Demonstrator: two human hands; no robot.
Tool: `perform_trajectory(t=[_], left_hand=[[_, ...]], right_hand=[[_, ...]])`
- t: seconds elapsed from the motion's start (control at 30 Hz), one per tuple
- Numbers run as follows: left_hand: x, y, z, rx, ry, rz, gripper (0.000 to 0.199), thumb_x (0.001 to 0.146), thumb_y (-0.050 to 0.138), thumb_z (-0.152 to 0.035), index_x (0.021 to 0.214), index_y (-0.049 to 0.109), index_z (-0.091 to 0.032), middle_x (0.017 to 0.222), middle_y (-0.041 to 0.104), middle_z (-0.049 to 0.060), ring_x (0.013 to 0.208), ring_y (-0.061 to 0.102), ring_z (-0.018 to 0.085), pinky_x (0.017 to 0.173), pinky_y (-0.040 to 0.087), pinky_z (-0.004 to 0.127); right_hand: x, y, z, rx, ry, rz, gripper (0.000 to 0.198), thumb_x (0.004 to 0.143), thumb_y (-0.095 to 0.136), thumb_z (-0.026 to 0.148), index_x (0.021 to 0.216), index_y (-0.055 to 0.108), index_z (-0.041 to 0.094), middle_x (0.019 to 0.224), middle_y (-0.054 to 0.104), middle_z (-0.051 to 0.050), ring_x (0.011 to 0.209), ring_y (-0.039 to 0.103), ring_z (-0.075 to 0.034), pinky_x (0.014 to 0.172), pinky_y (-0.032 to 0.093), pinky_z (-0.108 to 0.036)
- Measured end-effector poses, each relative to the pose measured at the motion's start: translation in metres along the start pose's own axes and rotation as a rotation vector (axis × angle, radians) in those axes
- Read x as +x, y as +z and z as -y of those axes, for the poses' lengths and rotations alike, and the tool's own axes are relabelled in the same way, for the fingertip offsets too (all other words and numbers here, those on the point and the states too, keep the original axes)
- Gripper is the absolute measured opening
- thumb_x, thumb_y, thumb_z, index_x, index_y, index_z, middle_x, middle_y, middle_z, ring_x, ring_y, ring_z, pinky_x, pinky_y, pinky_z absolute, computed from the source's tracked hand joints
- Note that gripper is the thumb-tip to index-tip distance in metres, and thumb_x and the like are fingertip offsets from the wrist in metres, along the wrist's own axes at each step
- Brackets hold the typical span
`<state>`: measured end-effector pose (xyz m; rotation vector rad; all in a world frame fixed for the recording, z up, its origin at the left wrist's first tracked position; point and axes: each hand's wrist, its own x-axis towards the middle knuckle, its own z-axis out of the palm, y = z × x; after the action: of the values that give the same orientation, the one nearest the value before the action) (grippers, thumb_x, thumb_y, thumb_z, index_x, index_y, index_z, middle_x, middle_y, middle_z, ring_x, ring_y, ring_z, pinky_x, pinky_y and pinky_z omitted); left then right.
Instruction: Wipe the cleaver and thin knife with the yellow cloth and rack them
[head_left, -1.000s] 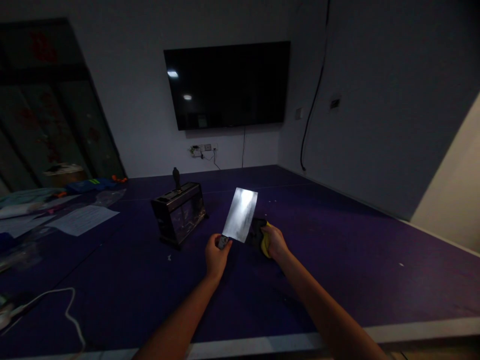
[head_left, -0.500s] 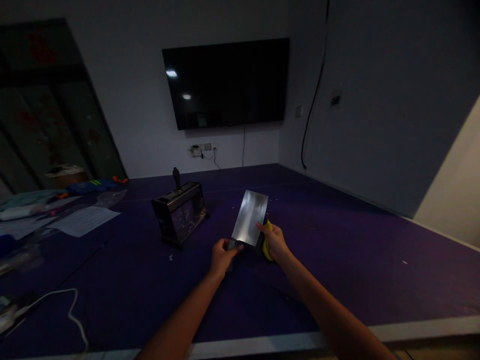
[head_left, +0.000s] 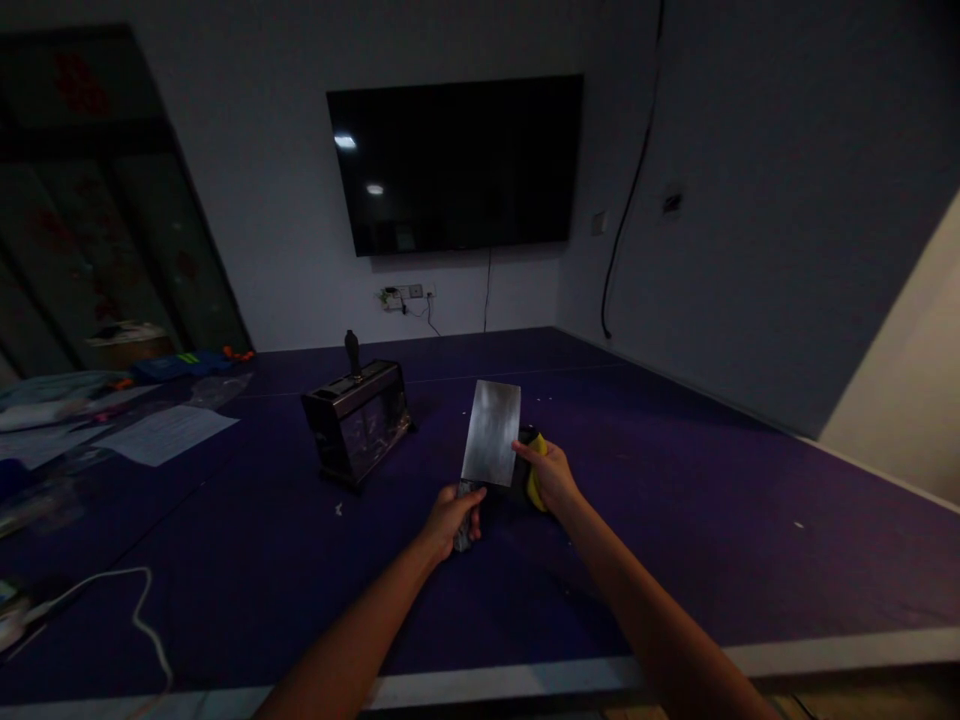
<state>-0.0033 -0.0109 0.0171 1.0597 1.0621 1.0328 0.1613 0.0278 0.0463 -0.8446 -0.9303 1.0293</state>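
Observation:
A cleaver (head_left: pixel 491 432) with a broad, shiny rectangular blade is held up over the purple tabletop, its blade pointing away from me. My left hand (head_left: pixel 450 520) is closed round its dark handle, with the thumb lying near the base of the blade. In my right hand (head_left: pixel 553 478) is a yellow-and-black object (head_left: pixel 537 486), partly behind the blade and fingers; its kind is unclear. The right thumb touches the blade's right edge. To the left stands a dark knife block (head_left: pixel 358 420) with a see-through side and one black handle (head_left: pixel 352 352) sticking up from its top.
The purple tabletop (head_left: pixel 675 540) has a pale front edge. Paper sheets (head_left: pixel 171 434), plastic bags and cloth lie at the left. A white cable (head_left: pixel 142 610) runs along the near left. A television (head_left: pixel 457 165) hangs on the wall behind.
The cleaver has turned a little more upright and shifted slightly left. My left hand has rolled with it, so more of the handle shows. The right hand has barely moved.

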Motion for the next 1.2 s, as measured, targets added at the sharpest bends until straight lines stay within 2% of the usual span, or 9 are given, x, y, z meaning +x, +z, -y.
perform_trajectory(t=[0.13, 0.2, 0.27, 0.33, 0.4, 0.5, 0.7, 0.93, 1.2], left_hand=[[0.006, -0.004, 0.002, -0.019, 0.05, -0.067, 0.04, 0.057, 0.066, -0.05, 0.062, 0.043, -0.018, 0.044, 0.042, -0.008, 0.03, 0.04, 0.005, 0.033, 0.028, 0.017], [0.009, -0.006, 0.002, -0.03, 0.05, -0.083, 0.04, 0.058, 0.066, -0.05, 0.058, 0.041, -0.018, 0.042, 0.04, -0.008, 0.03, 0.04, 0.006, 0.032, 0.027, 0.017], [0.011, -0.008, 0.001, -0.032, 0.042, -0.092, 0.041, 0.058, 0.065, -0.05, 0.056, 0.04, -0.018, 0.041, 0.039, -0.007, 0.029, 0.04, 0.006, 0.032, 0.026, 0.017], [0.011, -0.009, 0.001, -0.031, 0.04, -0.098, 0.04, 0.058, 0.064, -0.049, 0.056, 0.04, -0.018, 0.04, 0.038, -0.007, 0.029, 0.039, 0.006, 0.032, 0.026, 0.017], [0.011, -0.009, 0.001, -0.03, 0.042, -0.102, 0.039, 0.058, 0.063, -0.049, 0.056, 0.04, -0.018, 0.039, 0.037, -0.008, 0.029, 0.039, 0.006, 0.032, 0.026, 0.017], [0.01, -0.007, 0.0, -0.023, 0.049, -0.1, 0.037, 0.058, 0.062, -0.047, 0.055, 0.04, -0.018, 0.039, 0.037, -0.007, 0.029, 0.038, 0.006, 0.032, 0.025, 0.017], [0.004, -0.003, 0.0, 0.02, 0.05, -0.089, 0.032, 0.062, 0.061, -0.041, 0.053, 0.041, -0.018, 0.039, 0.038, -0.007, 0.029, 0.039, 0.006, 0.032, 0.026, 0.017], [-0.001, -0.003, -0.003, 0.084, 0.021, -0.051, 0.026, 0.064, 0.059, -0.035, 0.053, 0.042, -0.018, 0.037, 0.038, -0.007, 0.027, 0.039, 0.007, 0.031, 0.024, 0.017], [0.001, -0.003, -0.001, 0.165, 0.069, -0.003, 0.024, 0.064, 0.057, -0.031, 0.051, 0.042, -0.017, 0.036, 0.039, -0.006, 0.027, 0.039, 0.006, 0.032, 0.024, 0.016]], right_hand=[[0.008, -0.013, 0.01, -0.095, -0.137, -0.109, 0.029, 0.053, 0.074, 0.031, 0.075, 0.062, 0.016, 0.069, 0.065, -0.001, 0.067, 0.06, -0.02, 0.067, 0.048, -0.034], [0.012, -0.02, 0.015, -0.229, -0.311, -0.137, 0.025, 0.061, 0.067, 0.026, 0.084, 0.065, 0.018, 0.082, 0.067, -0.003, 0.082, 0.06, -0.022, 0.079, 0.046, -0.037], [0.014, -0.025, 0.015, -0.451, -0.579, -0.074, 0.029, 0.068, 0.055, 0.019, 0.095, 0.065, 0.021, 0.098, 0.066, -0.005, 0.096, 0.057, -0.023, 0.089, 0.041, -0.041], [0.014, -0.027, 0.012, -0.678, -0.82, 0.066, 0.041, 0.069, 0.045, 0.01, 0.103, 0.063, 0.024, 0.107, 0.064, -0.005, 0.104, 0.054, -0.022, 0.094, 0.038, -0.044], [0.012, -0.025, 0.004, -0.82, -0.924, 0.214, 0.053, 0.065, 0.041, 0.003, 0.109, 0.061, 0.025, 0.113, 0.062, -0.004, 0.108, 0.052, -0.021, 0.095, 0.038, -0.045], [0.006, -0.019, -0.006, -0.941, -0.963, 0.354, 0.063, 0.062, 0.037, -0.001, 0.115, 0.058, 0.025, 0.118, 0.059, -0.003, 0.11, 0.05, -0.02, 0.095, 0.039, -0.043], [0.0, -0.011, -0.01, -1.019, -0.978, 0.461, 0.065, 0.06, 0.034, -0.004, 0.114, 0.059, 0.022, 0.116, 0.06, -0.004, 0.109, 0.051, -0.019, 0.093, 0.042, -0.04], [0.009, -0.021, -0.014, -1.069, -0.95, 0.331, 0.067, 0.061, 0.034, -0.003, 0.118, 0.056, 0.023, 0.124, 0.055, -0.003, 0.115, 0.046, -0.02, 0.097, 0.038, -0.043], [0.018, -0.029, -0.009, -1.025, -0.963, 0.204, 0.067, 0.058, 0.035, -0.004, 0.116, 0.057, 0.021, 0.122, 0.056, -0.003, 0.117, 0.045, -0.02, 0.099, 0.036, -0.042]])
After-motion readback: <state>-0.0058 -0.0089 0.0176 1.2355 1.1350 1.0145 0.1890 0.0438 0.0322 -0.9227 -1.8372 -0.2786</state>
